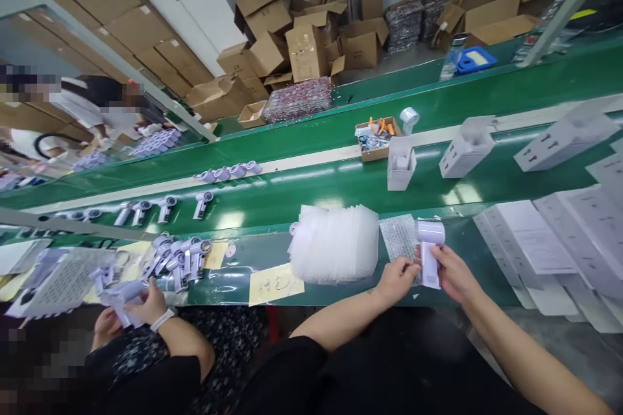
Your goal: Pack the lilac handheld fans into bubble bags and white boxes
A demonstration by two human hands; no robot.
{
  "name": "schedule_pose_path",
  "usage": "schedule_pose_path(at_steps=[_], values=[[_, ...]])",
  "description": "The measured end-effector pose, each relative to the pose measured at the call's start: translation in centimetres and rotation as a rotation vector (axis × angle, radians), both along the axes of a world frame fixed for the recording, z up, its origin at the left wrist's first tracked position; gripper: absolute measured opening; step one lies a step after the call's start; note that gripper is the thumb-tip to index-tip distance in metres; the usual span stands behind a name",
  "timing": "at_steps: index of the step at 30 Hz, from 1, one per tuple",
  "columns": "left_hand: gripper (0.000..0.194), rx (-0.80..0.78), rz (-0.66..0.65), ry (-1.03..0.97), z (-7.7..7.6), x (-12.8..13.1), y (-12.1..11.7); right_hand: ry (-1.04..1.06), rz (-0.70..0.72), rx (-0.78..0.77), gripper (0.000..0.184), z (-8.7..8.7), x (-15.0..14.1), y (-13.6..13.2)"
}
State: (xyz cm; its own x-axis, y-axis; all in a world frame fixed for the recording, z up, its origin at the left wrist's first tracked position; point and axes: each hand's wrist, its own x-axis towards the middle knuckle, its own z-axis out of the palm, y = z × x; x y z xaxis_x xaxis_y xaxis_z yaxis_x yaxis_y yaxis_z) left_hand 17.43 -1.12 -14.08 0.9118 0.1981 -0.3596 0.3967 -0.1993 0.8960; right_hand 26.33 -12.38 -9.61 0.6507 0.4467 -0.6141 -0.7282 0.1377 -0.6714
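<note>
My right hand (pixel 456 273) is closed around the handle of a pale lavender hair dryer (pixel 431 233), its round barrel pointing away from me. Just left of it, my left hand (pixel 396 282) pinches the near edge of a clear bubble-wrap bag (pixel 398 237), which lies flat on the bench. The bag and the dryer are side by side, and their edges meet or overlap slightly. A thick stack of white bubble-wrap bags (pixel 335 245) sits to the left of my left hand.
Flattened printed boxes (pixel 535 240) lie at right. Upright open boxes (pixel 402 165) and a carton of small parts (pixel 377 142) stand on the green belt. A yellow handwritten note (pixel 276 284) lies left. Beside me, a co-worker's hands (pixel 146 305) handle another piece near piled dryers (pixel 178 259).
</note>
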Motion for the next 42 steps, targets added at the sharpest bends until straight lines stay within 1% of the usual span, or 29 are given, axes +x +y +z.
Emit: schedule_pose_path(at_steps=[2,3,4,5,6,7,9,11,13,14,15,17,19,20,21,22,23,25,27,28,30,32,34,36,37,38,39,40,42], values=[[0.027,0.349,-0.268,0.024,-2.0,0.1,-0.1,-0.042,-0.062,-0.090,0.035,0.0,1.0,-3.7],[0.027,0.485,-0.381,0.030,-2.7,0.1,0.0,-0.045,-0.065,-0.126,0.034,0.1,1.3,-5.5],[0.024,0.575,-0.467,0.035,-3.3,0.0,0.2,-0.034,-0.052,-0.151,0.033,0.3,1.5,-7.2],[0.018,0.626,-0.517,0.034,-3.7,0.0,0.4,-0.012,-0.026,-0.164,0.032,0.4,1.5,-8.6],[0.011,0.647,-0.535,0.032,-3.9,0.1,0.5,0.021,0.007,-0.167,0.031,0.6,1.3,-9.9],[0.008,0.651,-0.527,0.032,-3.9,0.2,0.5,0.063,0.044,-0.161,0.032,0.7,1.0,-10.8],[0.014,0.653,-0.473,0.046,-3.3,0.7,0.4,0.165,0.117,-0.123,0.037,0.9,0.3,-11.6],[0.020,0.648,-0.407,0.036,-2.2,1.3,0.0,0.255,0.187,-0.063,0.049,0.9,-0.4,-11.2],[0.019,0.552,-0.339,-0.014,-0.9,1.8,-0.4,0.296,0.257,0.012,0.058,1.0,-0.7,-10.0],[0.017,0.465,-0.282,-0.039,-0.4,1.9,-0.6,0.296,0.290,0.049,0.058,1.1,-0.7,-9.3],[0.016,0.359,-0.194,-0.049,0.1,2.0,-0.8,0.285,0.320,0.081,0.056,1.1,-0.6,-8.6],[0.014,0.148,0.069,-0.014,0.9,2.1,-1.1,0.240,0.370,0.106,0.050,1.1,-0.2,-7.6],[0.016,-0.016,0.337,0.041,1.5,2.1,-1.3,0.200,0.412,0.058,0.046,1.0,0.1,-7.1],[0.016,-0.062,0.407,0.045,1.9,2.0,-1.3,0.186,0.431,0.029,0.045,1.0,0.1,-7.1],[0.016,-0.075,0.424,0.025,2.4,1.9,-1.3,0.177,0.445,0.009,0.043,0.9,0.1,-7.1],[0.015,-0.053,0.394,-0.017,2.9,1.8,-1.2,0.172,0.451,0.003,0.040,0.8,0.1,-7.2],[0.015,0.004,0.333,-0.074,3.5,1.5,-1.0,0.169,0.449,0.012,0.037,0.7,0.0,-7.3],[0.014,0.171,0.184,-0.195,4.7,0.8,-0.6,0.171,0.421,0.047,0.032,0.5,-0.2,-7.5],[0.016,0.308,0.041,-0.273,5.5,0.1,-0.2,0.178,0.368,0.067,0.034,0.4,-0.3,-7.7],[0.017,0.348,-0.016,-0.293,5.8,-0.2,-0.1,0.175,0.340,0.070,0.036,0.4,-0.4,-7.7],[0.018,0.402,-0.107,-0.323,6.1,-0.4,-0.4,0.157,0.308,0.056,0.041,0.5,-0.5,-7.7],[0.020,0.481,-0.208,-0.376,6.4,0.0,-0.9,0.137,0.309,0.031,0.046,0.8,-0.7,-7.4],[0.019,0.569,-0.383,-0.441,6.6,0.6,-1.5,0.133,0.307,0.016,0.047,1.1,-0.9,-6.9],[0.016,0.597,-0.564,-0.455,6.8,1.2,-1.8,0.150,0.254,0.009,0.044,1.2,-1.1,-6.3],[0.014,0.575,-0.593,-0.426,6.8,1.4,-1.8,0.172,0.209,0.004,0.040,1.2,-1.2,-6.1],[0.013,0.527,-0.559,-0.369,6.7,1.6,-1.7,0.204,0.161,-0.003,0.036,1.1,-1.2,-5.9],[0.012,0.451,-0.462,-0.285,6.6,1.7,-1.5,0.248,0.119,-0.012,0.032,1.0,-1.3,-5.8],[0.012,0.347,-0.317,-0.180,6.4,1.9,-1.4,0.295,0.084,-0.017,0.030,0.9,-1.3,-5.7],[0.014,0.073,-0.017,0.040,5.9,2.2,-1.1,0.369,0.063,-0.028,0.029,0.6,-1.4,-5.8]])
